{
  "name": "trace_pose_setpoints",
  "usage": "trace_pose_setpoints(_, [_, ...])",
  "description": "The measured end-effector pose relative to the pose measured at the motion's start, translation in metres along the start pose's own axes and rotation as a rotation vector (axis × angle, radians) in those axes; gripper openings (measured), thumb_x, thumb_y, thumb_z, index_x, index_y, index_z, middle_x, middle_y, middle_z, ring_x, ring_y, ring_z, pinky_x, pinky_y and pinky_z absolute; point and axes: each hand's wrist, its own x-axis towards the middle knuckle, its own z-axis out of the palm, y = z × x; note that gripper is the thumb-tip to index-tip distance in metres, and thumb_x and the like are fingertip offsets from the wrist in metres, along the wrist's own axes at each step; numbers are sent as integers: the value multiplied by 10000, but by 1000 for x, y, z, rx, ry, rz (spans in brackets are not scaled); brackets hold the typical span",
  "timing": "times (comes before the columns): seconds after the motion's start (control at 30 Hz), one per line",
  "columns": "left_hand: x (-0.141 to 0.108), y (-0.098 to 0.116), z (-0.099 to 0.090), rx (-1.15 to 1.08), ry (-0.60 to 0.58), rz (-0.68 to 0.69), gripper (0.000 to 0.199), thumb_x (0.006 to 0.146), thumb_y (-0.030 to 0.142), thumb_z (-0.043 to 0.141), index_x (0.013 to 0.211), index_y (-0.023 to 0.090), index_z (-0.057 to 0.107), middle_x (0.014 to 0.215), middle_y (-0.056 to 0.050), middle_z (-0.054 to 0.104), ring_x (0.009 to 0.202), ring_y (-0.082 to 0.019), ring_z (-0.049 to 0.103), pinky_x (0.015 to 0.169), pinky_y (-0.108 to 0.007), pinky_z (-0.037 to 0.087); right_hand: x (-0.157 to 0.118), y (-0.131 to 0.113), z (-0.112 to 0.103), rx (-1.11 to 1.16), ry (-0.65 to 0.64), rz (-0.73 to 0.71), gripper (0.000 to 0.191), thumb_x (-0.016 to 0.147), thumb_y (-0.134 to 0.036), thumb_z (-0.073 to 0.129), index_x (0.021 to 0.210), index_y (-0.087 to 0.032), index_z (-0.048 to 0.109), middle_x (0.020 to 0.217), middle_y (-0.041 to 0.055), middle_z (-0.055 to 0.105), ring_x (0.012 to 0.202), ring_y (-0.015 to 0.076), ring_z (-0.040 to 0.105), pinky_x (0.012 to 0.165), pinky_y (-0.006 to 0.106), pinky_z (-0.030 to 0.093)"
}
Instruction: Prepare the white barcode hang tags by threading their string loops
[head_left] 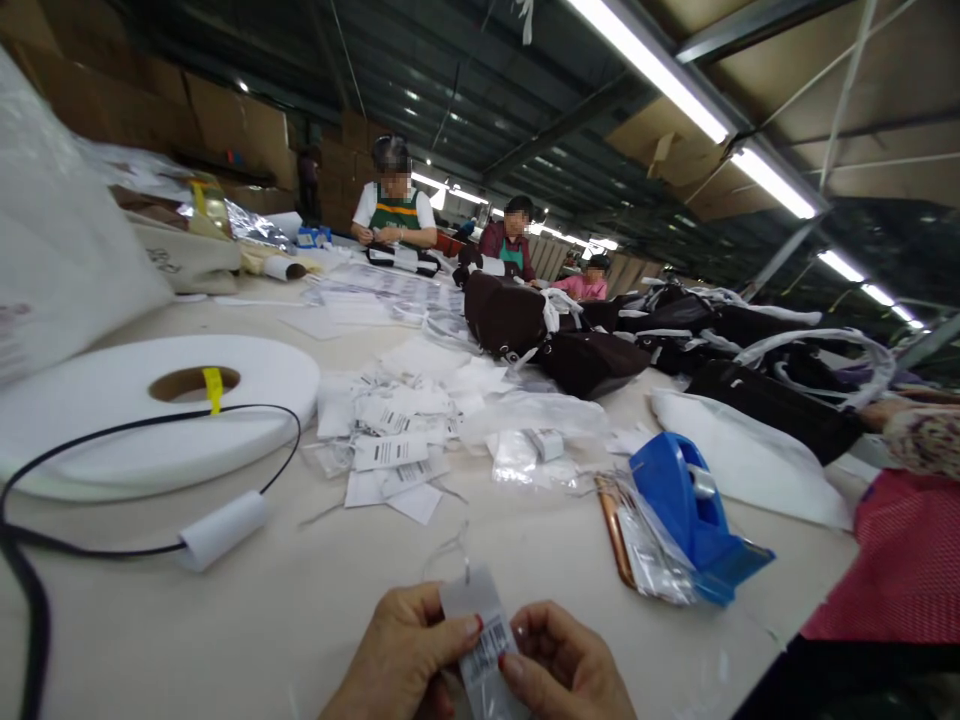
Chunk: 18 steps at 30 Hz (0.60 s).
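Close to the table's near edge, my left hand grips a hang tag between thumb and fingers. The tag is pale, with a printed barcode and a thin looped string at its upper end. From the other side my right hand pinches the tag's lower right edge, its thumb lying by the barcode. Clear plastic seems to wrap the lower part of the tag. Beyond my hands lies a loose pile of white printed tags, with small clear plastic bags to its right.
A blue tape dispenser stands at right beside a phone in a copper-coloured case. A big white foam roll and black cord lie left. Dark brown bags cover the far right. Several co-workers are at the table.
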Motion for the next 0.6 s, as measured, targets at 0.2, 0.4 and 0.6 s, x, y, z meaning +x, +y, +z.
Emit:
trace_pose_setpoints(0.2, [0, -2, -1, 10, 5, -76, 328, 513, 402, 738, 591, 95, 656, 452, 18, 526, 397, -63, 392, 379, -182, 261, 4, -4, 11, 73, 30, -22, 298, 568, -339, 800, 705, -151, 614, 613, -9, 646, 553, 97, 569, 541, 192, 413])
trace_pose_setpoints(0.4, [-2, 1, 0, -14, -38, -74, 303, 518, 380, 742, 586, 101, 644, 448, 33, 506, 387, -54, 388, 380, -179, 260, 4, -6, 15, 105, 60, -30, 287, 561, -309, 808, 695, -149, 612, 609, -16, 648, 555, 88, 571, 543, 181, 416])
trace_pose_setpoints(0.6, [-2, 11, -2, 13, 84, 46, 216, 536, 316, 715, 583, 115, 651, 470, 21, 562, 373, -62, 424, 395, -188, 308, -1, -2, 12, 37, 48, -37, 282, 572, -339, 792, 705, -160, 621, 609, -13, 638, 551, 104, 565, 541, 203, 417])
